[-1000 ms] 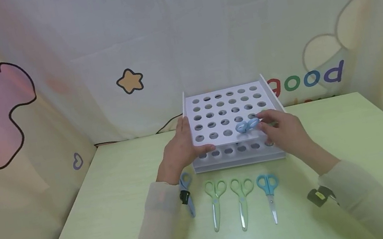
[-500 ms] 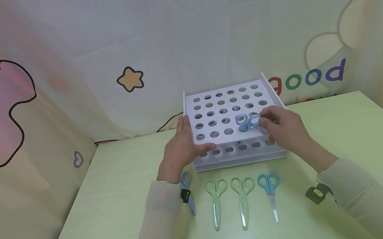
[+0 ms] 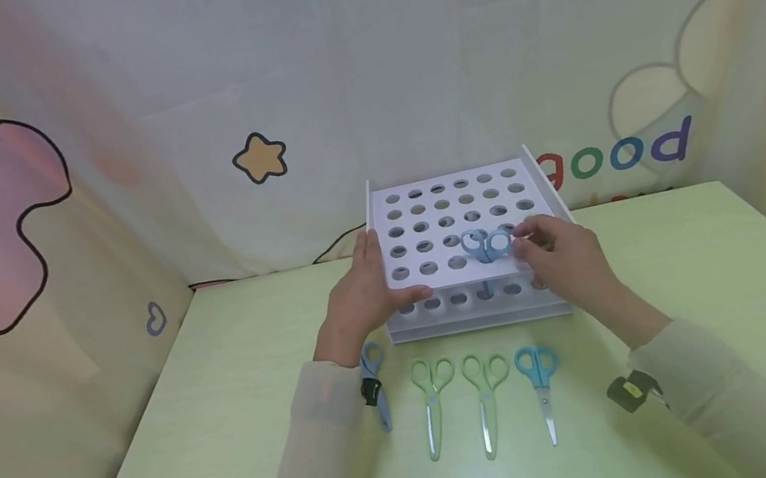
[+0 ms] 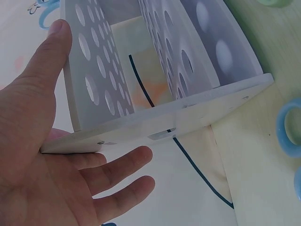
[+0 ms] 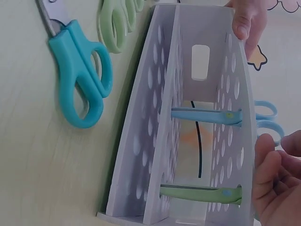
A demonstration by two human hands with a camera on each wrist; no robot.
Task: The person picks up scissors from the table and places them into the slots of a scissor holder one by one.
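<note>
A white two-tier rack with round holes [image 3: 428, 329] stands on the table. My left hand [image 3: 358, 287] holds its left front corner, thumb along the top panel's front edge and fingers extended outside the side panel. My right hand [image 3: 568, 252] pinches the handle rim of light blue scissors [image 3: 485, 245]. In the right wrist view their covered blade [image 5: 202, 115] passes through the top panel and reaches the lower panel. Green scissors [image 5: 202, 193] hang through another hole beside them; the right hand hides their handle in the head view.
In front of the rack lie two green scissors [image 3: 430, 400] [image 3: 483, 400] and turquoise scissors [image 3: 537, 369] with a bare metal blade. Another blue pair [image 3: 373, 359] lies partly behind the left wrist strap. A printed curtain [image 3: 291, 51] hangs behind the table [image 3: 255, 336].
The light blue scissors have turned and shifted slightly left, and their blade now shows below the top panel. The right hand followed them a little; the left hand stays on the rack.
</note>
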